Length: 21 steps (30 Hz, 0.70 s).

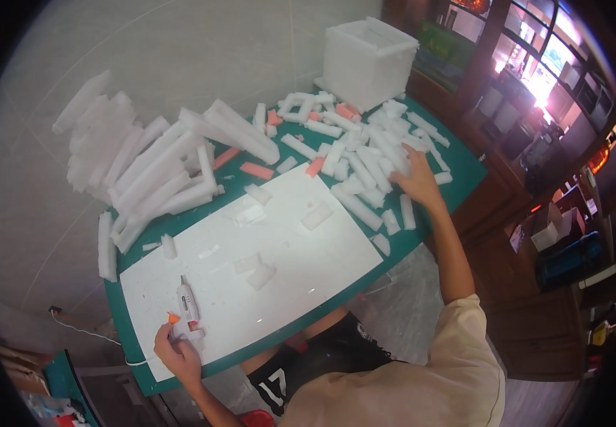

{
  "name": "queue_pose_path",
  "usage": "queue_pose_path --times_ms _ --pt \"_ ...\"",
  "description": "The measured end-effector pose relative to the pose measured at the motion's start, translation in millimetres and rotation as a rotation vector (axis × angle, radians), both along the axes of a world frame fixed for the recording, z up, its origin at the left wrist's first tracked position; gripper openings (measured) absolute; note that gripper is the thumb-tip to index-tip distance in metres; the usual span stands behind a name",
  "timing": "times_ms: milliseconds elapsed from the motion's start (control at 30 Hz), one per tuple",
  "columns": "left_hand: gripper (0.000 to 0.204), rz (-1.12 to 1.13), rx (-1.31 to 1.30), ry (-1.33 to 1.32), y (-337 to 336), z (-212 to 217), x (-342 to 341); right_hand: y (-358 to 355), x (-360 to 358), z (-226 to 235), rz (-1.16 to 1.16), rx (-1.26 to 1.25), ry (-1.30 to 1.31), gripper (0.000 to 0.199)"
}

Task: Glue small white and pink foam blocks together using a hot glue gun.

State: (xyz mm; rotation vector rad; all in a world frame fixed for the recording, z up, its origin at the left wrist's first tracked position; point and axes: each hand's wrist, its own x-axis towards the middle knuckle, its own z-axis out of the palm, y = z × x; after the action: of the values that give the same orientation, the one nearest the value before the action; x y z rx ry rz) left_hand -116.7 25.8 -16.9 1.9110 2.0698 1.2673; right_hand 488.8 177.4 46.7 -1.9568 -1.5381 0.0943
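My left hand [178,358] is at the near left corner of the white board, its fingers curled about the handle end of a white and grey hot glue gun [188,302] with an orange trigger. The gun lies on the board, nozzle pointing away from me. Out to the right, my right hand [418,181] reaches over a heap of white foam strips [368,167], thumb and fingers apart at the heap's edge. No piece is clearly gripped there. Several small foam scraps [254,272] lie on the white board [308,267].
Long white foam bars [158,167] are piled at the left back of the green table [462,167]. A white foam box [368,64] stands at the far edge. Pink foam bits [257,170] lie among the strips. A white cord [87,331] runs off to the left. Wooden cabinets [536,313] stand on the right.
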Motion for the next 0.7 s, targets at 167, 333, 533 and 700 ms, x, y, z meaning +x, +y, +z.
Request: queue_pose_path --times_ms 167,333,533,700 --pt "0.048 0.0 0.011 0.011 -2.1 -2.1 0.2 23.3 7.2 -10.6 -0.016 -0.086 0.033 0.074" --pt "0.048 -0.003 0.018 0.025 -0.5 -1.5 -0.6 25.0 13.6 -7.0 0.002 -0.103 0.031 0.062" --pt "0.048 -0.004 0.011 0.027 -0.7 3.3 2.8 9.2 47.8 3.7 -0.191 0.138 0.172 0.051" --pt "0.048 0.012 -0.002 0.026 -0.3 1.6 3.0 0.2 61.9 18.2 -0.075 0.022 0.118 0.05"
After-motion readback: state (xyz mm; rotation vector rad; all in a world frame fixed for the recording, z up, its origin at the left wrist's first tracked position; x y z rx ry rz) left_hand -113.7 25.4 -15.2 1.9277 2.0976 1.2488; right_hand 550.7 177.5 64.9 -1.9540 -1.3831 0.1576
